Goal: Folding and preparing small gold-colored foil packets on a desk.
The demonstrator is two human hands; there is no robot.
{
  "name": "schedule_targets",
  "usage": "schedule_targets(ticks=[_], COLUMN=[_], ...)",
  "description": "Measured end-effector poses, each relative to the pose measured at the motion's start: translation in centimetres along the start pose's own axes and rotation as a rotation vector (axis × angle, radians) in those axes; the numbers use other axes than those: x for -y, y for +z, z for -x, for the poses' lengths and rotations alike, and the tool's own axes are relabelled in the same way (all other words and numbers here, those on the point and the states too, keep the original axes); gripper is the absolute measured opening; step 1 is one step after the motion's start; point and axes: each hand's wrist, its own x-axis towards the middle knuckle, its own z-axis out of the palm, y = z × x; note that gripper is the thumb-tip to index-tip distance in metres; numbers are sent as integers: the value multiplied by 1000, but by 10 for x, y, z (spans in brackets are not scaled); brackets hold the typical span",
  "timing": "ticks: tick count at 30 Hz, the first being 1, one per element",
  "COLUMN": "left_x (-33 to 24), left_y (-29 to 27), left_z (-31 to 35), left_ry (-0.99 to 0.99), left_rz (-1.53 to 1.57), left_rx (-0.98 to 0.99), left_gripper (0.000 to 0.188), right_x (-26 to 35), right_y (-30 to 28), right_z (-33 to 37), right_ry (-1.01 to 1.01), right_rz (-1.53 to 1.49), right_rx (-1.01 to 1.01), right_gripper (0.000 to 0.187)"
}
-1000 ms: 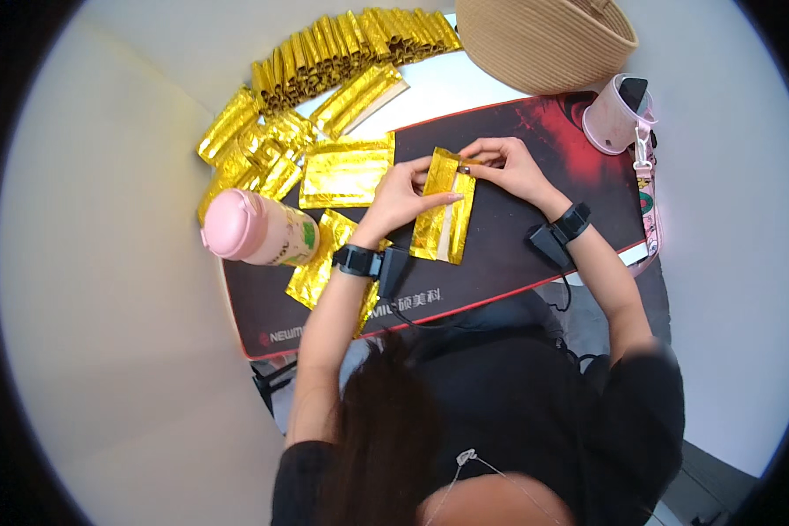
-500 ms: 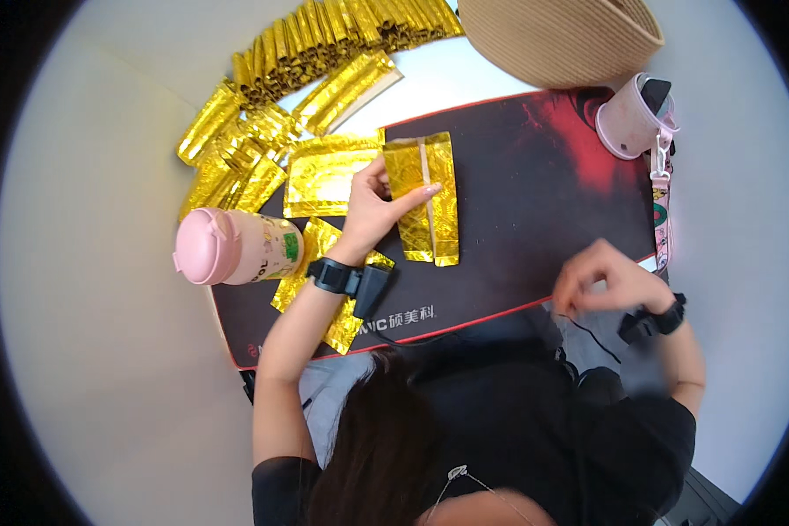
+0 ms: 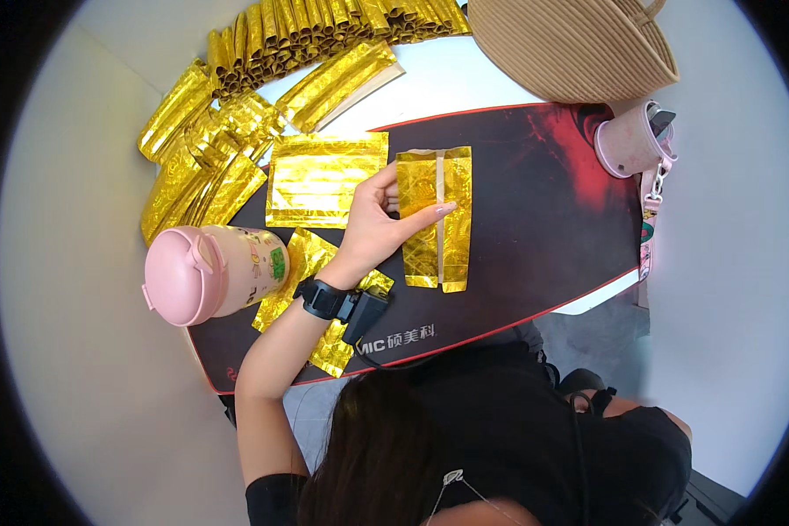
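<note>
My left hand (image 3: 381, 215) is closed on a folded sheet of gold foil paper (image 3: 421, 250), thumb on top and fingers beneath. The sheet's two side flaps are folded inward, with a pale strip running between them. Beside it, a flat gold sheet (image 3: 316, 171) lies on the dark mat, partly under my hand. Another gold strip (image 3: 300, 254) passes beneath my left wrist, which wears a black strap with a device. My right hand is out of sight; only part of that arm (image 3: 618, 405) shows, low beside my body.
Rolled gold papers (image 3: 324, 26) are stacked at the back left, with loose folded ones (image 3: 206, 171) before them. A pink lidded cup (image 3: 245, 272) stands left. A woven basket (image 3: 579, 48) and a pink holder (image 3: 621, 145) sit far right on the black and red mat (image 3: 535, 210).
My right hand has dropped from beside the mat's right edge to out of view. My left hand still holds the folded gold paper. The whole view has shifted slightly.
</note>
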Motion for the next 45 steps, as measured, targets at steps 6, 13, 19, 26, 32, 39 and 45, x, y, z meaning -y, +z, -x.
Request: schedule_targets(ticks=[6, 13, 19, 26, 32, 39, 45], left_x=[-5, -2, -4, 3, -1, 2, -7], left_y=[3, 2, 1, 2, 5, 5, 16], left_z=[-4, -1, 0, -2, -6, -1, -3], left_ry=[8, 42, 74, 64, 60, 75, 14], left_rz=[3, 48, 25, 64, -39, -82, -126], left_rx=[42, 42, 30, 10, 28, -45, -66], left_gripper=[39, 39, 36, 36, 35, 32, 33], right_x=[-50, -73, -83, -38, 274, 385, 372], right_y=[4, -12, -28, -20, 44, -7, -56], right_z=[20, 11, -18, -1, -34, -92, -127], right_ry=[68, 162, 274, 685, 52, -956, -755], right_rz=[179, 427, 645, 367, 1004, 1110, 662], right_rx=[-45, -85, -121, -459, -254, -1024, -677], right_gripper=[26, 21, 18, 18, 12, 38, 31])
